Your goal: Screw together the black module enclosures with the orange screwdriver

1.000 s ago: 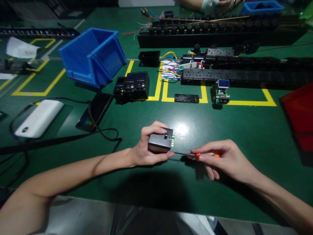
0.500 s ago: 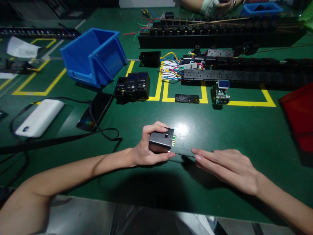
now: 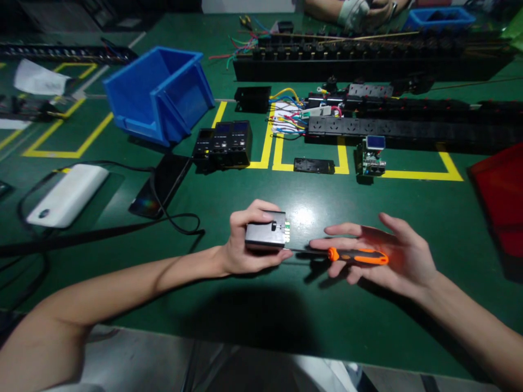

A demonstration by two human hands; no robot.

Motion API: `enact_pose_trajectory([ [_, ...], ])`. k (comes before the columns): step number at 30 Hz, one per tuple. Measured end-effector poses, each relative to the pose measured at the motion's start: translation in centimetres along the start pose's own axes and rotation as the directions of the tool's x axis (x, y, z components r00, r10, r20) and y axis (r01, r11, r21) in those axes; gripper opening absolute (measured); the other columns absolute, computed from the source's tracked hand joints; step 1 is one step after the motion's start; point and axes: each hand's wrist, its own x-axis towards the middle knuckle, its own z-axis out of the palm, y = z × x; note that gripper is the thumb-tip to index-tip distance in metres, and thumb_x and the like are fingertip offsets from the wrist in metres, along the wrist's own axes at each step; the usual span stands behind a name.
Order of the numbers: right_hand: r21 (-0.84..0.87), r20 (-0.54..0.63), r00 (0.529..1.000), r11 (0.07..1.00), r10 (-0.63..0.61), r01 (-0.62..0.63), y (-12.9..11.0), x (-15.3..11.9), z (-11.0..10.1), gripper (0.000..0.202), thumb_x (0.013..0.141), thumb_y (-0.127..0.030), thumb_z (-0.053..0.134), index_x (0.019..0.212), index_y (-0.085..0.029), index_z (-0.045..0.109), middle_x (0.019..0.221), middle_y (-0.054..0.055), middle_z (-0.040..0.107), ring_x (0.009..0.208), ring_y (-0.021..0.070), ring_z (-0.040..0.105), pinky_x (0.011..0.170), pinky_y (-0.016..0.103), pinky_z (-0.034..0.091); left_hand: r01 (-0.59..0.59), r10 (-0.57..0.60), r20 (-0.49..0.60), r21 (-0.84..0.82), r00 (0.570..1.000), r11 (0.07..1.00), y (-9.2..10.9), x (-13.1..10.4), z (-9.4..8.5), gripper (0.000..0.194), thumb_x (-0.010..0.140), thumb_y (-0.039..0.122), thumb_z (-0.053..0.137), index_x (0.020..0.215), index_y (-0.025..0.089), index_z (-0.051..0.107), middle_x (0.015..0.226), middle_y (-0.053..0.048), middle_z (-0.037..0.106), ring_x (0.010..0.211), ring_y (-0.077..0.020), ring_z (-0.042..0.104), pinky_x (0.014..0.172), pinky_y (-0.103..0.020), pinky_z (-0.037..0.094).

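"How far along?"
"Mid-job, I'd judge: the screwdriver's (image 3: pixel 359 256) shaft reaches the near right corner of the black module (image 3: pixel 265 235), held above the table (image 3: pixel 229 305). What's fastened or left, I can't tell."
"And the hands?"
"The left hand (image 3: pixel 241 247) clamps the module, thumb nearest; the right hand (image 3: pixel 404 262) is spread, handle across its fingers."

Boxy black module (image 3: pixel 265 234), contacts (image 3: pixel 287 232) facing right; orange-black screwdriver (image 3: pixel 359 256), shaft (image 3: pixel 308 251) toward it
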Motion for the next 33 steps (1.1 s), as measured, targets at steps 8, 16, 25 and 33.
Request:
enact_pose_trajectory([
  [8, -0.079, 0.020, 0.999, 0.996, 0.044, -0.042, 1.2, 0.6, 0.1, 0.040, 0.087, -0.038, 0.070, 0.122, -0.019, 0.069, 0.133, 0.018, 0.066, 0.080, 0.0207, 0.078, 0.057, 0.022, 0.059, -0.075, 0.073, 0.086, 0.020, 0.994, 0.997, 0.2, -0.2, -0.3, 0.085, 0.062, 0.014, 0.088, 0.130, 0.027, 0.039, 0.114, -0.009, 0.058, 0.096, -0.0228, 0.064, 0.073, -0.038, 0.060],
  [16, -0.269, -0.045, 0.992, 0.958, -0.119, 0.102, 1.5, 0.3, 0.9, 0.029, 0.086, -0.019, 0.074, 0.116, -0.021, 0.074, 0.118, 0.012, 0.075, 0.061, 0.0155, 0.076, 0.053, 0.022, 0.061, 0.011, -0.011, 0.055, 0.011, 0.998, 1.000, 0.1, -0.5, -0.1, 0.081, 0.063, 0.017, 0.089, 0.127, 0.028, 0.040, 0.112, -0.007, 0.059, 0.095, -0.0212, 0.064, 0.074, -0.037, 0.059],
  [25, -0.829, 0.517, 0.683, -0.104, -0.515, 0.550, 1.7, -1.2, -0.4, 0.052, 0.094, -0.004, 0.056, 0.142, -0.024, 0.057, 0.136, 0.011, 0.064, 0.103, 0.0206, 0.075, 0.076, 0.028, 0.063, 0.027, -0.026, 0.076, -0.005, 0.997, 1.000, 0.1, -0.1, -0.2, 0.081, 0.066, 0.014, 0.087, 0.129, 0.024, 0.038, 0.113, -0.009, 0.058, 0.093, -0.0188, 0.063, 0.075, -0.034, 0.057],
  [33, -0.810, 0.538, 0.624, -0.145, -0.566, 0.568, 2.3, -1.0, -0.8, 0.061, 0.088, -0.005, 0.067, 0.146, -0.017, 0.051, 0.138, 0.015, 0.064, 0.113, 0.0206, 0.071, 0.082, 0.025, 0.060, 0.104, -0.102, 0.047, -0.034, 0.994, 0.994, 0.0, -0.3, 0.0, 0.077, 0.069, 0.017, 0.086, 0.128, 0.024, 0.036, 0.111, -0.008, 0.058, 0.092, -0.0183, 0.065, 0.081, -0.037, 0.058],
])
